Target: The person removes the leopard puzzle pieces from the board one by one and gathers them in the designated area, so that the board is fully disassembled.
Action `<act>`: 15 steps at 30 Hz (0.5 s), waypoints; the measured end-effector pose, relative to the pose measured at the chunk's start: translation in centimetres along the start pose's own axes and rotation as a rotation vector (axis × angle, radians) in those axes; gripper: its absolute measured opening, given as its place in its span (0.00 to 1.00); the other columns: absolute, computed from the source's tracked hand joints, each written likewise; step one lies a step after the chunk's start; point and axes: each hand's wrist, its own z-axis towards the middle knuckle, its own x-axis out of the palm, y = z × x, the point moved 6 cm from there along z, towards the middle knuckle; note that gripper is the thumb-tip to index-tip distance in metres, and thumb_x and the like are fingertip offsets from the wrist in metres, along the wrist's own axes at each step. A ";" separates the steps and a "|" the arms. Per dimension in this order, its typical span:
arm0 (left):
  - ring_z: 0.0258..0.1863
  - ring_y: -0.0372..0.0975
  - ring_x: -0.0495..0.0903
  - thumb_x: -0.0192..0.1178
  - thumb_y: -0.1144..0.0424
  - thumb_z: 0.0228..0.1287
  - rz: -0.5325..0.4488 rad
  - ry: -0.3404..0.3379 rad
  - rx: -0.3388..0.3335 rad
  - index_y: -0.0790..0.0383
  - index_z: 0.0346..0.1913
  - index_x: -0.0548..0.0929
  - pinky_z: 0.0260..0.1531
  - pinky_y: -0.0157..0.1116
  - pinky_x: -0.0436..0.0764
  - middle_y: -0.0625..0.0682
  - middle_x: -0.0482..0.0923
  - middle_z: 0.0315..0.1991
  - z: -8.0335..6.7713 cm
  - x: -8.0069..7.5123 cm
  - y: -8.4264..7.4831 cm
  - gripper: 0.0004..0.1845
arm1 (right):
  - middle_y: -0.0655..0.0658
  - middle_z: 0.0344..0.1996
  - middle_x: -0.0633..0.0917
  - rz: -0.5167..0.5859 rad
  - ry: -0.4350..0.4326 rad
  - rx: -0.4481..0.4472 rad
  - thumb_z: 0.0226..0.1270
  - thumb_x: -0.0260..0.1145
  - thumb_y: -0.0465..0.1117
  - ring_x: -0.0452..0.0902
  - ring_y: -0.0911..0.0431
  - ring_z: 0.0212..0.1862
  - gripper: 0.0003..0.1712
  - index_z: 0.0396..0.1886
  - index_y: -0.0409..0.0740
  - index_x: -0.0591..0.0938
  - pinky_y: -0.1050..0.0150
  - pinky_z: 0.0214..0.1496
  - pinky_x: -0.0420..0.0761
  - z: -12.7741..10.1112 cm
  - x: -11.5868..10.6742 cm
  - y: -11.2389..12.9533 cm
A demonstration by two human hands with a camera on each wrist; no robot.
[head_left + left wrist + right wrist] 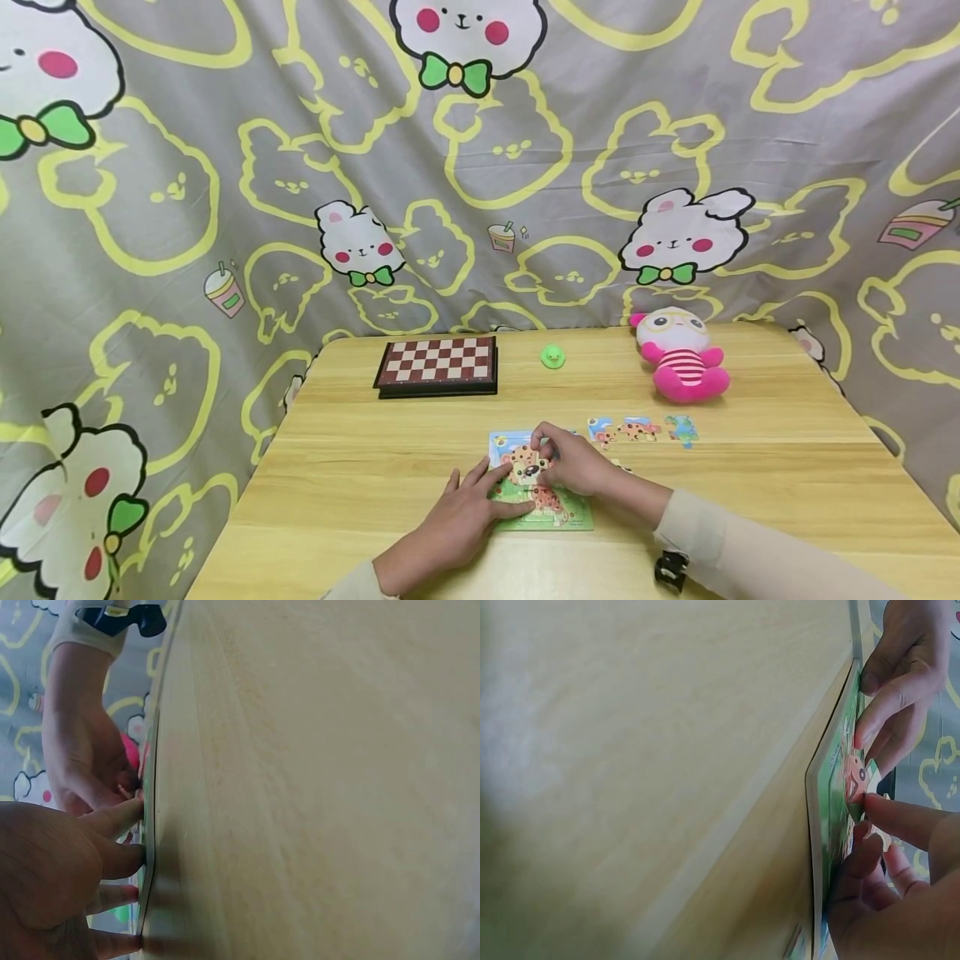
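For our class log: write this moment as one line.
left hand: steadies puzzle board | right hand: pinches leopard piece over board | loose pieces: beside

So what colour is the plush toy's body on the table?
The plush toy is bright pink, striped chest; head view.

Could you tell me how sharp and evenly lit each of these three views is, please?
Head view: even, soft light, sharp overall, with the backdrop's lines bowed toward the edges; both hands on the puzzle board are crisp. Left wrist view: the table fills the frame, soft and pale, and the left hand is dark. Right wrist view: the tabletop is blurred, the lower left shadowed.
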 end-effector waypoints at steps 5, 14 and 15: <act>0.71 0.60 0.58 0.55 0.65 0.69 0.004 -0.001 0.000 0.19 0.62 0.71 0.53 0.71 0.66 0.50 0.59 0.75 0.0 0.0 0.0 0.31 | 0.46 0.30 0.79 0.031 0.004 -0.018 0.52 0.73 0.29 0.73 0.54 0.30 0.21 0.42 0.46 0.74 0.62 0.31 0.75 -0.1 -0.2 0.0; 0.71 0.60 0.58 0.53 0.66 0.70 0.005 -0.004 -0.001 0.18 0.62 0.70 0.53 0.71 0.66 0.50 0.59 0.75 -0.1 0.0 0.0 0.31 | 0.49 0.20 0.75 0.097 0.003 -0.024 0.60 0.68 0.29 0.69 0.60 0.21 0.15 0.44 0.45 0.75 0.69 0.24 0.72 -0.3 -0.4 -0.5; 0.71 0.60 0.58 0.53 0.66 0.70 0.010 -0.006 0.000 0.18 0.62 0.70 0.53 0.71 0.67 0.50 0.59 0.75 -0.1 0.0 0.0 0.32 | 0.49 0.20 0.76 0.107 0.000 -0.022 0.61 0.68 0.29 0.69 0.60 0.20 0.15 0.44 0.44 0.75 0.69 0.23 0.71 -0.3 -0.5 -0.5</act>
